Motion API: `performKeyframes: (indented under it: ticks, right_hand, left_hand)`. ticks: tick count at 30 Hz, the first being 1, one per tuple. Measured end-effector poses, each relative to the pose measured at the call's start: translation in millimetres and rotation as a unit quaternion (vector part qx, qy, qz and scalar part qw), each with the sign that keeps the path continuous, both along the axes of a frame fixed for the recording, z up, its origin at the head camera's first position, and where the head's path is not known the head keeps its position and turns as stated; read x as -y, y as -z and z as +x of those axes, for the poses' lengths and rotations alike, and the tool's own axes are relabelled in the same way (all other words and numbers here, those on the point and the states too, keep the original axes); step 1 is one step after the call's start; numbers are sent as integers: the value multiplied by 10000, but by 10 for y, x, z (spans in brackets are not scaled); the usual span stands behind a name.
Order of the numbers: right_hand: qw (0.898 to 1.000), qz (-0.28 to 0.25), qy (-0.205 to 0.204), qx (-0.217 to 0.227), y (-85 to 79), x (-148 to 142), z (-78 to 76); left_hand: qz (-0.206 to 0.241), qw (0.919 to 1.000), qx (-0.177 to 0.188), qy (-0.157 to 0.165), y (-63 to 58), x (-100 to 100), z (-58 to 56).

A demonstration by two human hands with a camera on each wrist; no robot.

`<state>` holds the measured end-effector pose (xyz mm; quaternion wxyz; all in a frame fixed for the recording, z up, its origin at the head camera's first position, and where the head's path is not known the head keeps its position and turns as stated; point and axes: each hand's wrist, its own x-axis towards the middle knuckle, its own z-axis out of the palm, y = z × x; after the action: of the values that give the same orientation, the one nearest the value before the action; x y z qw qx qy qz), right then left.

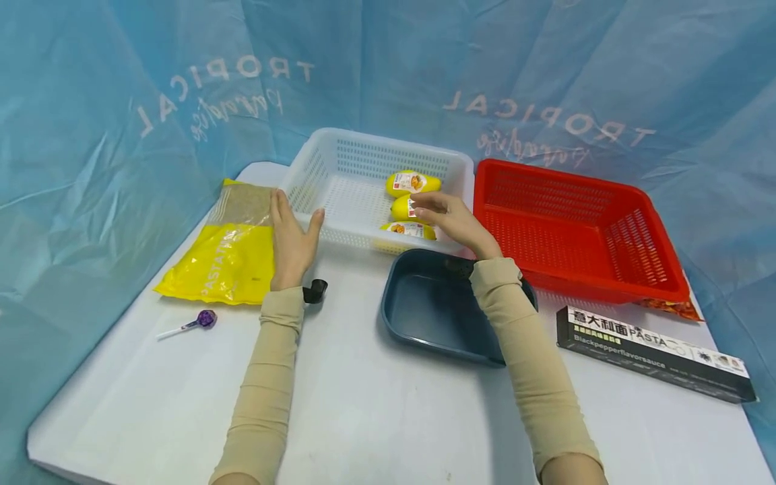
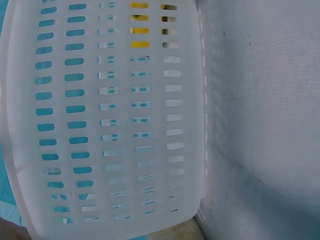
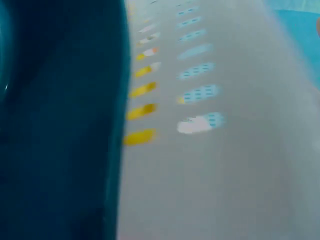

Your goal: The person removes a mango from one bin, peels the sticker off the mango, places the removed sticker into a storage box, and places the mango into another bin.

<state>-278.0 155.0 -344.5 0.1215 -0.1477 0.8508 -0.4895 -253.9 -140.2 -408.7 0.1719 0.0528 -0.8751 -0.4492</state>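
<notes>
My left hand (image 1: 294, 246) lies at the front left corner of a white perforated basket (image 1: 378, 236), fingers straight and thumb spread apart. In the left wrist view the basket's slotted wall (image 2: 115, 115) fills most of the picture, with a bit of the hand (image 2: 177, 231) at its lower edge. My right hand (image 1: 457, 222) reaches over the basket's front right side, its fingers loosely bent above yellow mango-shaped things (image 1: 413, 182) with printed labels. Nothing shows in its grasp. The right wrist view is blurred and shows the basket wall (image 3: 170, 185) beside a dark blue tray (image 3: 55, 125).
The dark blue tray (image 1: 424, 306) stands under my right forearm. Right of the white basket is a red basket (image 1: 545, 236), with a black pasta box (image 1: 655, 360) before it. On the left lie a yellow pasta bag (image 1: 233, 263) and a purple lollipop (image 1: 206, 318).
</notes>
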Motion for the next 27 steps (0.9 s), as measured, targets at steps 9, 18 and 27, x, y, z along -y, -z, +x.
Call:
performKeyframes:
  ticks: [9, 18, 27]
  right_hand:
    - [9969, 759, -58, -217, 141, 154, -183]
    - [9822, 1682, -792, -267, 216, 243, -269]
    - [9780, 1869, -906, -187, 295, 294, -371]
  left_hand:
    - [-2, 10000, 29, -80, 12, -5, -11]
    - [-46, 9998, 69, -166, -3, 22, -18]
    - [4, 9997, 125, -217, -4, 28, -15]
